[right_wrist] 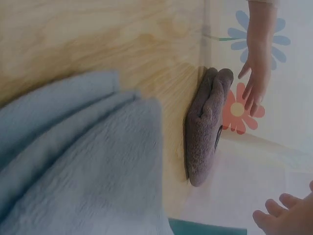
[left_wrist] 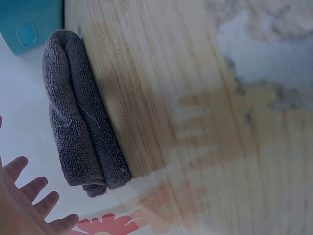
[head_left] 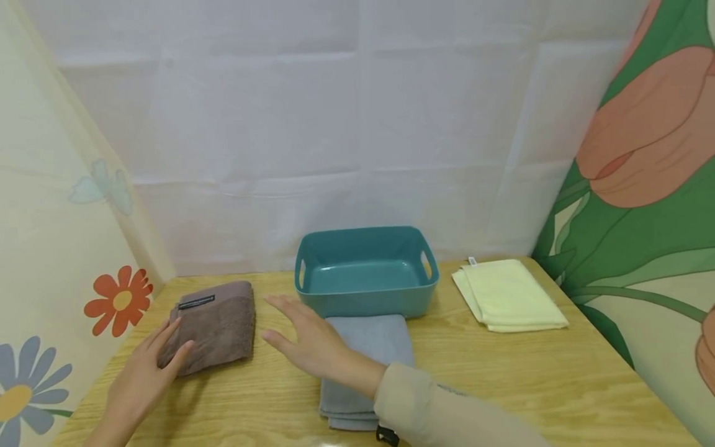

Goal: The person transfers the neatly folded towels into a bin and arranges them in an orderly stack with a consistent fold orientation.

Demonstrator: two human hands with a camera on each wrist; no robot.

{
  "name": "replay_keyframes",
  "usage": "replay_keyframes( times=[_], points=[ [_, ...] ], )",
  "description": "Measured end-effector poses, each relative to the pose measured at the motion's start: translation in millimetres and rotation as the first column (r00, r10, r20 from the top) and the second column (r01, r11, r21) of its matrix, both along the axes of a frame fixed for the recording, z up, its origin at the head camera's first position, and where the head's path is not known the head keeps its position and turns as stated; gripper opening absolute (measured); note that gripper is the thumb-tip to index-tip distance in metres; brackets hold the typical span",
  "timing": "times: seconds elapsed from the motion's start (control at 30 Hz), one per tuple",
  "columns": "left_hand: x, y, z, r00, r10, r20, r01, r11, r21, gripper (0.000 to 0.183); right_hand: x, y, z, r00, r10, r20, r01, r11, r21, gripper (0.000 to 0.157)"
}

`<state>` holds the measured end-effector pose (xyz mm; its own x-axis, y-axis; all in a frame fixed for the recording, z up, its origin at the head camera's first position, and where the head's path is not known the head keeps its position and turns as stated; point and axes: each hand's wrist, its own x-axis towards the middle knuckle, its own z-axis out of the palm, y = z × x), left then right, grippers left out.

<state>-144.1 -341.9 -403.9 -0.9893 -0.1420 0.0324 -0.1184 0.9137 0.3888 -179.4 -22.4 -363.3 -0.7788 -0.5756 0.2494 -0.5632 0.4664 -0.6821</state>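
A folded brown towel (head_left: 215,329) with a dark label lies at the left of the table. My left hand (head_left: 142,369) hovers over its near left corner, fingers spread and holding nothing. In the right wrist view a gap shows between that left hand (right_wrist: 257,73) and the brown towel (right_wrist: 205,127). My right hand (head_left: 313,341) hangs in the air to the right of the brown towel, fingers extended, nothing held. Beneath my right forearm lies a folded grey-blue towel (head_left: 357,397), partly hidden by the arm.
Behind the grey-blue towel stands a teal basket (head_left: 363,304) with handle holes, nothing inside it. A folded pale yellow towel (head_left: 516,295) lies at the right of the wooden table (head_left: 503,385). A white sheet (head_left: 335,124) hangs behind, with flower-patterned walls at both sides.
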Motion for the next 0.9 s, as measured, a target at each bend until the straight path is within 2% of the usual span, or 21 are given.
replay_keyframes(
  times=[0.17,0.27,0.47,0.63,0.9],
  points=[
    [-2.6,-3.9,-2.7,1.000,0.013,0.018,-0.013,1.000,0.026,0.090,0.7,-14.3,0.3,0.991,-0.010,0.132,0.027,0.991,-0.130,0.056],
    [-4.2,-7.0,-3.5,1.000,0.015,0.024,-0.016,0.999,0.046,0.090,-0.3,-22.0,-0.9,0.989,-0.017,0.148,0.042,0.985,-0.165,0.055],
    [-5.5,-8.9,-2.1,0.998,0.029,0.053,-0.034,0.995,0.089,0.090,-3.3,-32.3,-5.8,0.987,-0.055,0.150,0.083,0.978,-0.189,0.054],
    [-6.3,-8.7,-1.6,0.997,0.029,0.078,-0.040,0.988,0.151,0.091,-4.8,-40.3,-12.1,0.976,-0.080,0.201,0.120,0.973,-0.195,0.053],
    [-10.4,-17.7,-2.5,0.988,0.039,0.150,-0.078,0.961,0.264,0.092,-9.2,-57.4,-22.5,0.960,-0.106,0.260,0.165,0.962,-0.216,0.051]
  ],
)
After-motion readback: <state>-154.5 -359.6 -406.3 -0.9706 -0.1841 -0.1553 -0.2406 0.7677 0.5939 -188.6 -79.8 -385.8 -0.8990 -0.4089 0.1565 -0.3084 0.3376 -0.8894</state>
